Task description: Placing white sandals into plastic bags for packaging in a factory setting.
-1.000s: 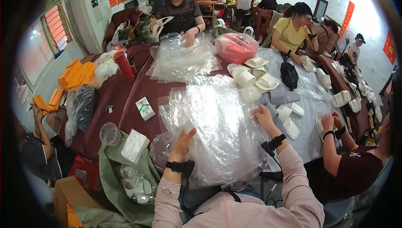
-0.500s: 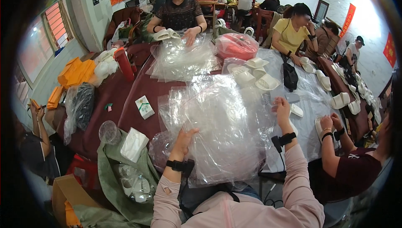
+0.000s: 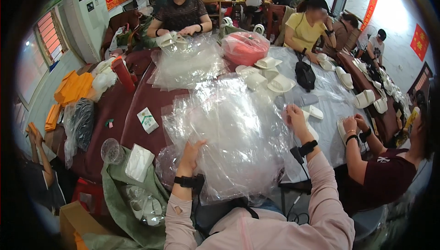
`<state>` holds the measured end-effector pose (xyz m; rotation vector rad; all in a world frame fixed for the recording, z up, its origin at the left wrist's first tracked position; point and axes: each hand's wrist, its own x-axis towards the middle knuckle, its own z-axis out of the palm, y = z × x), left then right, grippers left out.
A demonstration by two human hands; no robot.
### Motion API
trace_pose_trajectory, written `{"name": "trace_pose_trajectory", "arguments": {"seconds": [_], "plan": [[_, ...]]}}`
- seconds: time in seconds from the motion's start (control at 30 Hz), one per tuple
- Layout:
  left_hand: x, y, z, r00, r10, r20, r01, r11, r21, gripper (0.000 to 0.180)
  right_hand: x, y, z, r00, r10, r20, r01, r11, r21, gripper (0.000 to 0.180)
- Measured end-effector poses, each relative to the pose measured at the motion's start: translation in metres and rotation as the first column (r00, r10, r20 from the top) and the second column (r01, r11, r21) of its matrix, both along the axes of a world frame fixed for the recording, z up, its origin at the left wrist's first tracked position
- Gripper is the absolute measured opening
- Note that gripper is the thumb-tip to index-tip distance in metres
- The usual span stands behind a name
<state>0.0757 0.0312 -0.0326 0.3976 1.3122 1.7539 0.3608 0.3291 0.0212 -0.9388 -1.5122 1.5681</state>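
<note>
A broad stack of clear plastic bags [image 3: 233,135] lies in front of me, its near edge hanging over my lap. My left hand [image 3: 189,155] rests at the stack's left edge, thumb stretched out and apart; some of its fingers are hard to see. At the upper right corner, my right hand [image 3: 295,119] pinches the edge of a clear bag between thumb and fingers. Just beyond that hand lie a grey slipper [image 3: 306,99] and a white slipper [image 3: 314,111]. Several cream slippers [image 3: 270,76] sit past the stack's far right edge.
Left of the stack are a small white-green box [image 3: 147,120], a tissue pack [image 3: 139,162], a clear cup [image 3: 112,151] and a red tumbler [image 3: 123,73]. A black pouch [image 3: 305,75] and a red bundle [image 3: 245,48] lie farther off. Co-workers sit opposite and at right, handling slippers.
My right hand has come to the bag's edge and closed on it. My left hand stays at the stack's left side. The whole view has shifted slightly; the co-worker opposite has drawn a hand back.
</note>
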Motion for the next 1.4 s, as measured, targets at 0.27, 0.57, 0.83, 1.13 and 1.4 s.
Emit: {"name": "trace_pose_trajectory", "arguments": {"seconds": [0.27,0.57,0.83,1.13,1.4], "plan": [[-0.005,-0.002,0.000,0.996,-0.052,0.072,0.050,0.999,0.019,0.050,-0.010,-0.025,0.060,0.992,-0.087,-0.095,0.091,0.995,0.040,0.018],[0.003,-0.005,0.010,0.998,-0.050,0.047,0.047,0.996,0.072,0.049,0.026,-0.119,0.159,0.995,0.019,-0.100,0.042,0.818,0.573,0.060],[-0.004,-0.021,-0.005,0.725,-0.192,-0.662,0.160,0.981,-0.110,0.028,0.031,-0.161,0.200,0.892,0.052,0.449,-0.379,0.629,0.679,0.045],[-0.012,-0.002,-0.022,0.999,-0.027,-0.018,0.028,0.998,0.064,0.032,0.003,-0.145,0.226,0.803,-0.575,0.158,-0.217,-0.035,0.975,0.009],[0.010,-0.011,0.006,0.983,-0.016,-0.182,0.030,0.997,0.073,0.023,-0.021,-0.089,0.236,0.929,0.368,0.039,-0.369,0.914,0.166,0.020]]}}
